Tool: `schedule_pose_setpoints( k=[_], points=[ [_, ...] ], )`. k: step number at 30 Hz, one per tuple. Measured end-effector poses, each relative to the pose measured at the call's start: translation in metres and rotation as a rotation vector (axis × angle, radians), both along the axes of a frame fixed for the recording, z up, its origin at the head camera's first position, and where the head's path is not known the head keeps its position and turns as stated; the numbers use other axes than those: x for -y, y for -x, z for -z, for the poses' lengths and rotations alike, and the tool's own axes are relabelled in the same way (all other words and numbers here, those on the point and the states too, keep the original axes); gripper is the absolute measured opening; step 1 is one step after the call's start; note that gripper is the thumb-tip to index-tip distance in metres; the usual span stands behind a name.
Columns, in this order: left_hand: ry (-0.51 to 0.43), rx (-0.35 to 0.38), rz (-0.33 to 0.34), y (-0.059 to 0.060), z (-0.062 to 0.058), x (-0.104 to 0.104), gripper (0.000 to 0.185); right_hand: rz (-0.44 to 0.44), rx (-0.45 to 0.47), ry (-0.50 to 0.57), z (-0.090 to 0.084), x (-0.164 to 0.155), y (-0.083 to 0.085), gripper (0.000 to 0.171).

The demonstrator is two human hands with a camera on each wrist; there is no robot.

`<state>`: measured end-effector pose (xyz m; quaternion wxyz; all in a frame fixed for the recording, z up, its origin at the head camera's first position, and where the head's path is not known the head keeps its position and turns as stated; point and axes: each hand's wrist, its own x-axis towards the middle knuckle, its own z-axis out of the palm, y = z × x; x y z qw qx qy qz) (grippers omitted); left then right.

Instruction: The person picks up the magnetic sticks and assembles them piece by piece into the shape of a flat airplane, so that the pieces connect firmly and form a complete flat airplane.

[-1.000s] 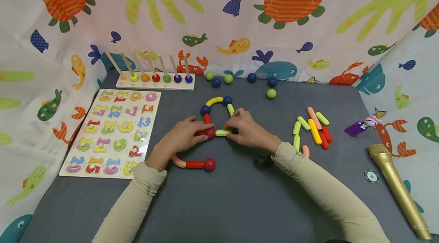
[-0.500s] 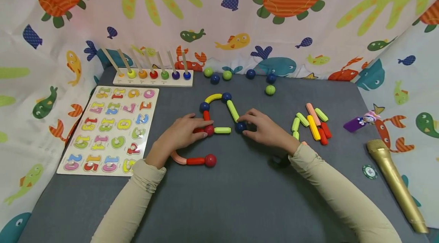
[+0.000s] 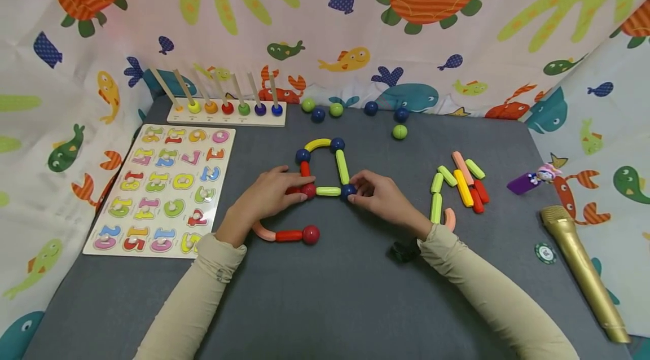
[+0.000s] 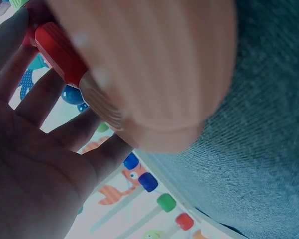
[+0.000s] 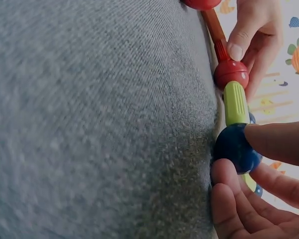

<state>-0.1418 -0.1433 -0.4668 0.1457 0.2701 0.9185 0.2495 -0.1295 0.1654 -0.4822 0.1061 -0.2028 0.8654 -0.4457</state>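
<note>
On the grey table, rods and balls form a closed loop with a tail. My left hand [image 3: 266, 195] holds the red ball [image 3: 308, 191] at the loop's lower left between thumb and fingers. My right hand [image 3: 383, 195] pinches a dark blue ball [image 5: 237, 148] at the lower right corner. That ball touches the short lime rod [image 3: 328, 192] and the long lime rod [image 3: 342, 167]. Two more blue balls, a yellow curved rod [image 3: 317, 144] and a red rod [image 3: 304, 169] make up the rest. Below, a peach curved rod [image 3: 263, 232] joins a red rod [image 3: 289, 236] and red ball [image 3: 311, 235].
Loose rods [image 3: 463, 188] lie right of my right hand. Several blue and green balls [image 3: 336, 110] sit at the back. A number puzzle board [image 3: 159, 191] and peg stand [image 3: 225, 117] are at left; a gold microphone [image 3: 584, 272] lies at far right.
My right hand first shifted right with the blue ball, opening a gap, then came back left. The ball now meets the short lime rod, and the long lime rod stands straighter. My left hand stays put.
</note>
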Motion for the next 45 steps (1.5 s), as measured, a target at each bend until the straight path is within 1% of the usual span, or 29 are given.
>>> schedule_pose_setpoints(
  k=[5,10,12,17,19,23,26,28,29,31,33,34,36,38,39,42,45],
  points=[
    [-0.006,0.005,-0.02,0.004,0.002,0.002,0.05,0.035,0.003,0.001,0.004,0.007,0.003,0.028],
    [-0.004,-0.036,-0.056,0.008,0.006,0.002,0.052,0.068,0.012,0.002,0.01,0.019,0.01,0.027],
    [0.005,-0.051,-0.078,0.009,0.008,0.001,0.053,0.063,0.011,0.001,0.012,0.025,0.012,0.027],
    [0.003,-0.054,-0.127,0.01,0.011,-0.001,0.053,0.032,0.004,0.001,0.014,0.035,0.013,0.029],
    [-0.009,-0.053,-0.132,0.01,0.01,-0.001,0.052,0.035,0.001,-0.003,0.015,0.037,0.014,0.029],
    [-0.028,-0.061,-0.118,0.011,0.01,-0.001,0.052,0.054,-0.011,-0.01,0.014,0.037,0.015,0.028],
    [-0.041,-0.06,-0.109,0.01,0.01,0.001,0.057,0.063,-0.021,-0.011,0.014,0.038,0.015,0.028],
    [-0.045,-0.06,-0.128,0.003,0.009,0.004,0.061,0.061,-0.023,-0.011,0.015,0.039,0.015,0.029],
    [-0.045,-0.072,-0.146,-0.002,0.007,0.006,0.062,0.06,-0.022,-0.011,0.015,0.039,0.015,0.029],
    [-0.051,-0.099,-0.187,-0.017,0.003,0.008,0.06,0.061,-0.016,-0.01,0.014,0.039,0.016,0.03],
    [-0.06,-0.124,-0.196,-0.033,0.0,0.007,0.055,0.068,-0.014,-0.01,0.013,0.038,0.017,0.03],
    [-0.068,-0.135,-0.181,-0.04,-0.001,0.006,0.051,0.076,-0.013,-0.009,0.012,0.037,0.018,0.03],
    [-0.068,-0.134,-0.124,-0.054,-0.003,0.001,0.047,0.095,-0.01,-0.005,0.009,0.035,0.021,0.031],
    [-0.058,-0.133,-0.061,-0.064,-0.001,-0.004,0.046,0.106,0.001,0.002,0.007,0.032,0.023,0.031],
    [-0.051,-0.132,-0.044,-0.068,-0.001,-0.005,0.046,0.107,0.01,0.007,0.007,0.031,0.024,0.032],
    [-0.025,-0.164,-0.035,-0.074,0.004,-0.007,0.042,0.101,0.042,0.028,0.007,0.03,0.028,0.032],
    [-0.015,-0.197,-0.039,-0.077,0.007,-0.008,0.034,0.099,0.063,0.048,0.007,0.027,0.031,0.032]
  ],
)
